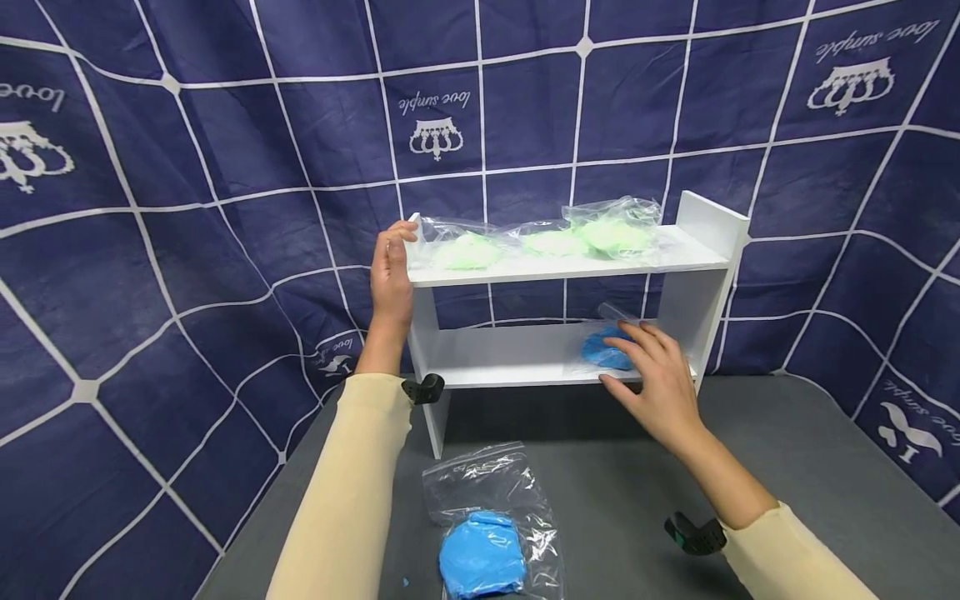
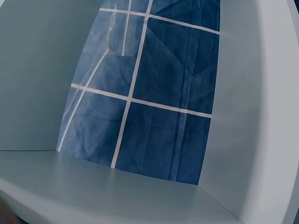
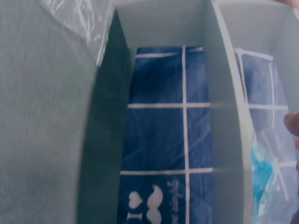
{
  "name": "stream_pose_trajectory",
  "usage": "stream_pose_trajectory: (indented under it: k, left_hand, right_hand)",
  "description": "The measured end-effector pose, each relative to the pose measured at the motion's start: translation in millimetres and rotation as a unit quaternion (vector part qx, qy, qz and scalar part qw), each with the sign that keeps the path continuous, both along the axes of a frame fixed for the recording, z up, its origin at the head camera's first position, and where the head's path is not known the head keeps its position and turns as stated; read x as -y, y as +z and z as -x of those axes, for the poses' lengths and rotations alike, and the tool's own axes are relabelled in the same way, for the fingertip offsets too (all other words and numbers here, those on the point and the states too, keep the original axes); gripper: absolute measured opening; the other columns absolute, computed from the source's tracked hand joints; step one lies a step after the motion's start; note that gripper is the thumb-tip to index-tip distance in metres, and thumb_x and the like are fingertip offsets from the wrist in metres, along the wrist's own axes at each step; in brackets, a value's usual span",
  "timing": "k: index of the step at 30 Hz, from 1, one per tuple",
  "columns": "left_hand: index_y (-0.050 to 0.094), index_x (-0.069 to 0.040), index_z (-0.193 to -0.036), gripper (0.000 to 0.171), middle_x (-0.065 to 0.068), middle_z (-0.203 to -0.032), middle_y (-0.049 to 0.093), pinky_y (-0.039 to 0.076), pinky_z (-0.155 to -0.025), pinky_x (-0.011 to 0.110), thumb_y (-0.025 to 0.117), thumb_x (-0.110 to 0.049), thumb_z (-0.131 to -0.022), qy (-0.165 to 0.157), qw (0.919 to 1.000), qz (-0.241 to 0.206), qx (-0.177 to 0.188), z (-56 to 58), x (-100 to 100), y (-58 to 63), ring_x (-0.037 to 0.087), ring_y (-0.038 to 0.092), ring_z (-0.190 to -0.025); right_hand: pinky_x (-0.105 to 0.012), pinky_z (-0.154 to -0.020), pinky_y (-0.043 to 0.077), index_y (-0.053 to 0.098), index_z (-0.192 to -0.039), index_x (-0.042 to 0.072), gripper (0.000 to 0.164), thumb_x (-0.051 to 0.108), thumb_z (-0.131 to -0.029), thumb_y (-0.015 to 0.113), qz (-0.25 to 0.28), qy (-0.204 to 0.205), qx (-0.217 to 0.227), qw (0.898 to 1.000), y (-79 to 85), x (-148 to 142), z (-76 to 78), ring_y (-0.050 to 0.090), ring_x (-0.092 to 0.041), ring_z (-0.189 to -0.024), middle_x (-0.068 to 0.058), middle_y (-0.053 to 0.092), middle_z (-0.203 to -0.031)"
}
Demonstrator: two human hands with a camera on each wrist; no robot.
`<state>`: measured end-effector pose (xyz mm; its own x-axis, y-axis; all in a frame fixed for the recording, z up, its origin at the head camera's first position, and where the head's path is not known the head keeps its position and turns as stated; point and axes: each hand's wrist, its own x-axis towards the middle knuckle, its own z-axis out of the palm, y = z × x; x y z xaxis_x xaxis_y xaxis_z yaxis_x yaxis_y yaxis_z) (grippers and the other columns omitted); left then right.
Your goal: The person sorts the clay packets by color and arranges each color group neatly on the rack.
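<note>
A white two-tier shelf (image 1: 517,354) stands on the grey table. My left hand (image 1: 390,279) grips the top of its left side panel, fingers bent over the edge. On the lower board, at the right, lies a clear bag with a blue lump (image 1: 606,347) inside. My right hand (image 1: 656,383) is at the front of this bag, thumb and fingers spread apart; whether the fingertips touch it I cannot tell. In the right wrist view, the blue lump (image 3: 261,175) shows beside the shelf board, with a fingertip (image 3: 292,123) at the right edge.
Several clear bags with pale green lumps (image 1: 468,250) lie along the top board. A zip bag with a flat blue lump (image 1: 482,554) lies on the table (image 1: 600,500) in front. A navy checked cloth (image 1: 525,100) hangs behind and at both sides.
</note>
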<state>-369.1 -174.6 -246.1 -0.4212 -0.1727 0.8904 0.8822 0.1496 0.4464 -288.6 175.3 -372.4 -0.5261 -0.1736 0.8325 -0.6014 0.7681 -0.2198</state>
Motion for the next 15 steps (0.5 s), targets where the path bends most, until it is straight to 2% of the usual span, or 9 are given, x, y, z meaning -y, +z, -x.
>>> stream_pose_trajectory:
  k: [4,8,12,15]
  left_hand:
    - [0.051,0.01,-0.104,0.048,0.027,-0.127,0.057,0.031,-0.119,0.031,0.035,-0.035,-0.109,0.001,1.0,0.009,0.002,1.0,-3,-1.5,0.026,0.05,-0.133]
    - [0.051,0.011,-0.103,0.066,0.028,-0.126,0.058,0.031,-0.119,0.032,0.038,-0.053,-0.103,0.006,1.0,0.008,-0.001,1.5,-3,-2.5,0.029,0.051,-0.133]
    - [0.051,0.011,-0.103,0.07,0.028,-0.126,0.058,0.03,-0.12,0.032,0.039,-0.058,-0.101,0.006,0.9999,0.005,-0.009,2.0,-2,-0.7,0.029,0.05,-0.133]
    - [0.051,0.012,-0.102,0.071,0.028,-0.126,0.058,0.03,-0.12,0.033,0.039,-0.059,-0.101,0.007,0.9999,0.004,-0.012,2.1,0,0.4,0.029,0.05,-0.133]
  right_hand:
    - [-0.062,-0.11,0.032,0.067,-0.124,0.01,0.054,0.016,-0.073,0.086,0.006,0.026,0.0,1.0,-0.4,9,-11.7,0.044,-0.043,-0.134,-0.016,0.059,-0.14]
    - [-0.061,-0.109,0.033,0.067,-0.126,0.013,0.055,0.017,-0.074,0.085,-0.002,0.062,-0.005,0.998,-4.6,23,-21.6,0.044,-0.042,-0.135,-0.013,0.057,-0.143]
    - [-0.058,-0.109,0.034,0.066,-0.127,0.015,0.055,0.017,-0.075,0.084,-0.009,0.104,-0.002,0.995,-10.4,38,-28.8,0.044,-0.039,-0.136,-0.01,0.057,-0.144]
    - [-0.054,-0.11,0.035,0.064,-0.13,0.017,0.056,0.021,-0.077,0.083,-0.021,0.135,0.024,0.99,-18.5,50,-35.0,0.045,-0.034,-0.136,-0.007,0.056,-0.146]
